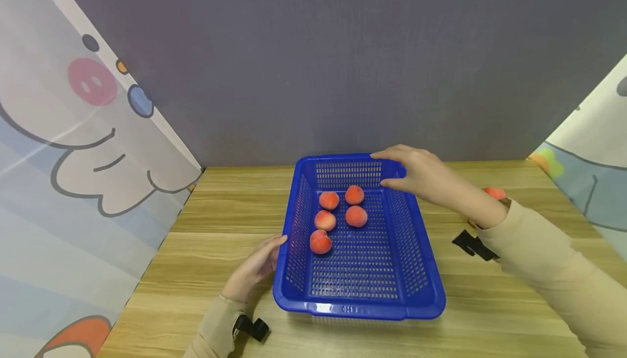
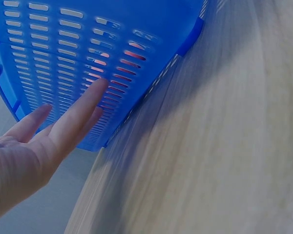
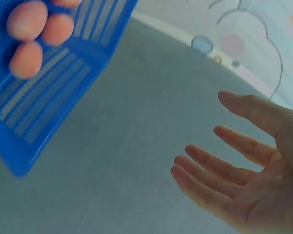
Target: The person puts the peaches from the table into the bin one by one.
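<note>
A blue plastic basket [image 1: 360, 311] with slotted walls holds several peaches [image 1: 356, 216], mostly toward its left and back. At its left side my left hand [image 1: 254, 268] has the thumb at the rim; the left wrist view shows this hand's fingers [image 2: 71, 122] extended against the outer wall [image 2: 68, 63]. My right hand [image 1: 423, 176] hovers by the back right corner, thumb and fingers apart and holding nothing. Seen from the right wrist, that hand [image 3: 244, 170] is spread, away from the basket [image 3: 95, 61] and its peaches [image 3: 27, 20].
Another peach [image 1: 493, 192] lies on the wooden table [image 1: 225, 205] at the right, partly hidden behind my right wrist. A grey wall [image 1: 313, 64] rises behind the table, with cartoon-printed sheets [image 1: 39, 184] at both sides.
</note>
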Demonstrator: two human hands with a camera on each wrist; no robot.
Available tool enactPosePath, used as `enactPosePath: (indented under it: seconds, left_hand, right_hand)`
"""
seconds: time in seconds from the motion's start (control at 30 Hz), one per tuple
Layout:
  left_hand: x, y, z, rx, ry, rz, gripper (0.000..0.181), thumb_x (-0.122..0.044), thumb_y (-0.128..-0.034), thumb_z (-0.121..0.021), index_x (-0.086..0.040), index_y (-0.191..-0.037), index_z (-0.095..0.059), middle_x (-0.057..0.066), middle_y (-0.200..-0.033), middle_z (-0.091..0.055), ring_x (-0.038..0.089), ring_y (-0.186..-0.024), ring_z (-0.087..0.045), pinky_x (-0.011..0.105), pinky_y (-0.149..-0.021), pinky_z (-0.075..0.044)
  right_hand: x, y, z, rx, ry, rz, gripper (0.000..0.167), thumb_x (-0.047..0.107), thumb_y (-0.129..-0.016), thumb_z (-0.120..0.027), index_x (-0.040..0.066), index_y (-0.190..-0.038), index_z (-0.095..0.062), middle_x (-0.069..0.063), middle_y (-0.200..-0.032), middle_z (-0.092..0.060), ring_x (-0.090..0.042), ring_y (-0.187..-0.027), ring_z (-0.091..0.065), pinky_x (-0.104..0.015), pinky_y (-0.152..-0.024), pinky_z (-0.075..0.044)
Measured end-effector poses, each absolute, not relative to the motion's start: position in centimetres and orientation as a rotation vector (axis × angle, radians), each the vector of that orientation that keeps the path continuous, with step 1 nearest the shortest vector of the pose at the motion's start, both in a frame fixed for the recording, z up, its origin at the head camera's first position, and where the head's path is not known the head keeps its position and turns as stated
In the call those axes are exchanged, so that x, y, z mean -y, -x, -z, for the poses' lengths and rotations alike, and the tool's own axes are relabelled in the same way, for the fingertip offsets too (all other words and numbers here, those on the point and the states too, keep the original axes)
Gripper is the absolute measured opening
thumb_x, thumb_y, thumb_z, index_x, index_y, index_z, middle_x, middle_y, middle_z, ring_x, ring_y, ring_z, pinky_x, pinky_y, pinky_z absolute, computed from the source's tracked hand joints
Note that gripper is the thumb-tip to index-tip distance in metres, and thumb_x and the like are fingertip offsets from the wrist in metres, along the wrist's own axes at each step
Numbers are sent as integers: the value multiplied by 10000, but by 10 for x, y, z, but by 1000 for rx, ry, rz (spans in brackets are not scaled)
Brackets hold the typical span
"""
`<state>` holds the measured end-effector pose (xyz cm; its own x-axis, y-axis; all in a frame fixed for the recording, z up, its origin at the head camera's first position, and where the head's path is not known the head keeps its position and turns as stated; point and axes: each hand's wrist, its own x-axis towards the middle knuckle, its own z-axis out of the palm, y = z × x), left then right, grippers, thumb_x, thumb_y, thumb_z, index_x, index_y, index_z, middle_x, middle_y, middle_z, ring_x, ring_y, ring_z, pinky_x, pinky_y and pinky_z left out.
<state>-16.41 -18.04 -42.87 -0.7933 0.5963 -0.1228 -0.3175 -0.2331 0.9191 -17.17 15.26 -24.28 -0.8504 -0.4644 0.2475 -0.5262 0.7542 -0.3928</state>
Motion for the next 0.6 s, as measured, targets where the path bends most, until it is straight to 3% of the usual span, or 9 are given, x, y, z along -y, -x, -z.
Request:
enactPosePath:
  seconds: [0.43,0.6]
  left_hand:
    - [180,161,422,-1477,-376,-2041,291,-97,-968,-227,-73,-1128,-469,-17,-911,-648,96,-795,-615,239,-686,-510]
    - [180,161,422,-1469,-376,-2038,295,-102,-970,-228,-79,-1131,-474,-14,-923,-645,97,-808,-612,239,-698,-507]
  right_hand:
    - [-210,176,256,2813,-600,-676,459,111,-776,-656,34,-1207,-520,-223,-1160,-532,-387,-1063,-480,-524,-849,-392]
    - [-227,178,269,2861,-570,-639,467,154,-801,-635,-2,-1218,-495,-260,-1156,-521,-424,-1030,-480,-464,-709,-435]
